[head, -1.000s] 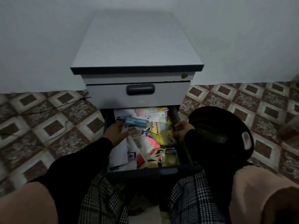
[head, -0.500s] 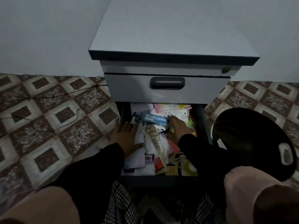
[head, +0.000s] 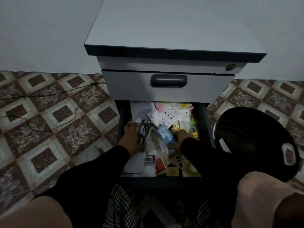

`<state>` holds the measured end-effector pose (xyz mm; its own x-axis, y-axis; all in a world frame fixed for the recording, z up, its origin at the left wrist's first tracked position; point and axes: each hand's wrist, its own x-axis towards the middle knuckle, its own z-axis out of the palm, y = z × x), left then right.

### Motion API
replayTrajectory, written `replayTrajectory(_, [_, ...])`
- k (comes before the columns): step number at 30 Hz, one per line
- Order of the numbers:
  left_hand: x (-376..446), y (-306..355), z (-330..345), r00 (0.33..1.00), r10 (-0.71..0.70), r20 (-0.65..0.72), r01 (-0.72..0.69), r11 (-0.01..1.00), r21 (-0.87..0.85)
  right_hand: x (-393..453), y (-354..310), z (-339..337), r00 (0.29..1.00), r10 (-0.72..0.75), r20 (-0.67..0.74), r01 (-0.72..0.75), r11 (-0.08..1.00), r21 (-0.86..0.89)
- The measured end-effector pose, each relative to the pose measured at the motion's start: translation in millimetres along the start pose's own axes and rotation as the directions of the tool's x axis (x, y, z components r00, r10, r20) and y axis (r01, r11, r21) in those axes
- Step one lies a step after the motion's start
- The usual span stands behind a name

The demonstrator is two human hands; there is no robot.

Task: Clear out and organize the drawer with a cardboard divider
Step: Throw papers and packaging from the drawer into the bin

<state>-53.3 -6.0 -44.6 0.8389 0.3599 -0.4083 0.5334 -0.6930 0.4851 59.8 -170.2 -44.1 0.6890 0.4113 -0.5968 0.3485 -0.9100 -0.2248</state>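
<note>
A grey pedestal cabinet [head: 174, 27] stands on patterned tiles; beside it, a black bin [head: 256, 145]. Its lower drawer [head: 204, 125] is pulled out — crammed with papers and packets. Left hand [head: 131, 139] lies flat on clutter; right hand [head: 181, 139] grips a blue packet [head: 165, 134].

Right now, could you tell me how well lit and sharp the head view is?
Head view: dim overall, the open drawer in the cabinet's shadow; small clutter reads soft, labels mostly illegible; wide-angle bending toward the edges; black bin nearly featureless.
</note>
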Motion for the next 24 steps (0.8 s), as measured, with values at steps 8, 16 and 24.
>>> replayTrajectory(8, [-0.6, 1.5, 13.9, 0.978, -0.141, 0.151, 0.159, 0.98, -0.119, -4.3, 51.1, -9.0, 0.972, 0.226, -0.063, -0.202, 0.943, 0.265])
replayTrajectory(16, [-1.5, -4.7, 7.9, 0.978, -0.207, 0.009, 0.198, 0.925, -0.323, -1.0, 43.8, 11.7, 0.931, 0.359, -0.068, -0.283, 0.825, 0.489])
replayTrajectory(24, [1.2, -10.4, 10.0, 0.966, -0.216, 0.143, 0.259, 0.812, -0.523, -6.7, 36.5, 12.0, 0.851, 0.525, 0.008, -0.431, 0.688, 0.584])
